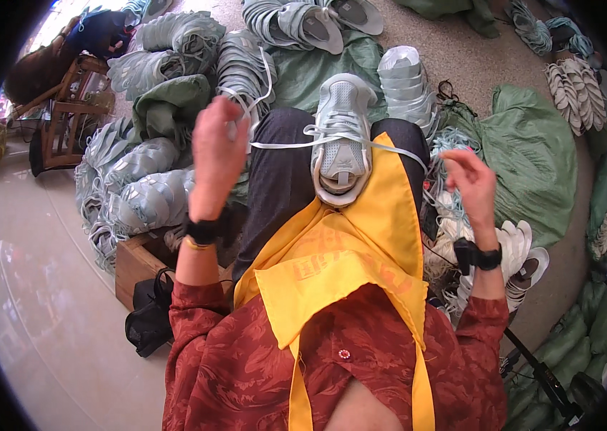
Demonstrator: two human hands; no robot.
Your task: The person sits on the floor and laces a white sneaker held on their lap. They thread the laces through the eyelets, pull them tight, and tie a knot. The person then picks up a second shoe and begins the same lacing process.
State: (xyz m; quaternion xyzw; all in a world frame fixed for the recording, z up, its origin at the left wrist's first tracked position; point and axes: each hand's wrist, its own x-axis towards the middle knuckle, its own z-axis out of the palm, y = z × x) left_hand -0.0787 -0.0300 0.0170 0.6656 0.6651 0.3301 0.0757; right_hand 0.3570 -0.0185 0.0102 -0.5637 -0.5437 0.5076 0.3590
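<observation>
A pale grey-green sneaker rests upright between my knees on the yellow apron, its heel toward me. Laces cross its tongue and stretch out to both sides. On the left, my left hand is raised with curled fingers, closed on a white shoelace; a loop of lace rises beyond the fingertips. Over on the right, my right hand hovers beside my knee, fingers bent but apart. The other lace curves slackly over that knee, short of those fingers.
Stacks of pale shoe uppers lie to the left, with another stack ahead. A green sack and white shoe pieces are at right. By my left side stand a wooden box and a black bag; farther off is a wooden chair.
</observation>
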